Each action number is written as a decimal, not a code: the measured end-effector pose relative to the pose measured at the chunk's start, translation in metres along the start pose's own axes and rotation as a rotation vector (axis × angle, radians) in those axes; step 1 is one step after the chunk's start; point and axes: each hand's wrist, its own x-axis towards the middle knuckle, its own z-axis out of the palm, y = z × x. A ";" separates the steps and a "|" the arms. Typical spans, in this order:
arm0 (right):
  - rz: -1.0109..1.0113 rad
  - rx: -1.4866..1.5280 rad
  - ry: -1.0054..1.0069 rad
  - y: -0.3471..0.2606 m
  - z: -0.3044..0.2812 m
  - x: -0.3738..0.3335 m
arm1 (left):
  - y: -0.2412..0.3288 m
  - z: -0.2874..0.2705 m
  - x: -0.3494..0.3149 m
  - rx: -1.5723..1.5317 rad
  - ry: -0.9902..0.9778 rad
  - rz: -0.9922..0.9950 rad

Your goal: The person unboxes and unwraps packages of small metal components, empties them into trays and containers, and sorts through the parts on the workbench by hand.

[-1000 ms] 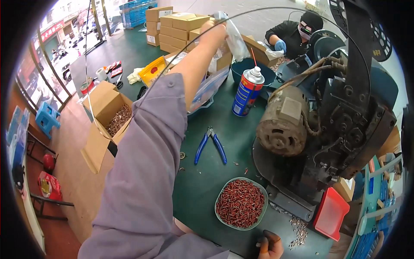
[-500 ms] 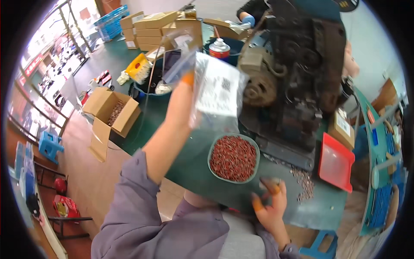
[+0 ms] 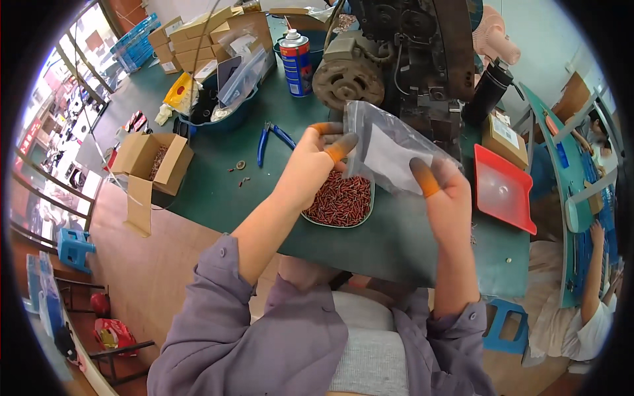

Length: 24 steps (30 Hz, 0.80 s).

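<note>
Both my hands hold a clear zip bag [image 3: 378,175] with a white sheet of paper [image 3: 386,155] in it, above the table. My left hand [image 3: 320,155] pinches the bag's zip end between thumb and fingers. On the opposite side, my right hand [image 3: 450,195] grips the bag with its thumb in front; the other fingers are mostly behind the plastic. Orange covers with dark tips sit on some of my fingers. Below the bag, partly hidden by it and my left hand, stands a tub [image 3: 372,210] full of small dark-red pieces [image 3: 340,201], too small to name.
A dark machine [image 3: 429,66] towers at the back. Blue-handled pliers [image 3: 263,146] lie left of my hands, a spray can [image 3: 295,66] behind them. To the right is a red tray [image 3: 495,198]; left, an open cardboard box [image 3: 139,191]. Another person's arm [image 3: 594,264] shows far right.
The bag has come down and right from its raised place. My right hand has left the tabletop and taken hold of it. The view has shifted, bringing the pliers into sight.
</note>
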 end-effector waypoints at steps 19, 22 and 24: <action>-0.221 -0.381 -0.113 -0.019 -0.017 0.058 | -0.032 -0.031 0.013 0.006 -0.254 0.294; -0.425 -0.531 -0.199 -0.027 -0.013 0.059 | -0.021 -0.049 0.019 0.620 -0.318 0.733; -0.510 -0.665 -0.258 -0.033 -0.009 0.060 | -0.019 -0.056 0.023 0.905 -0.295 0.978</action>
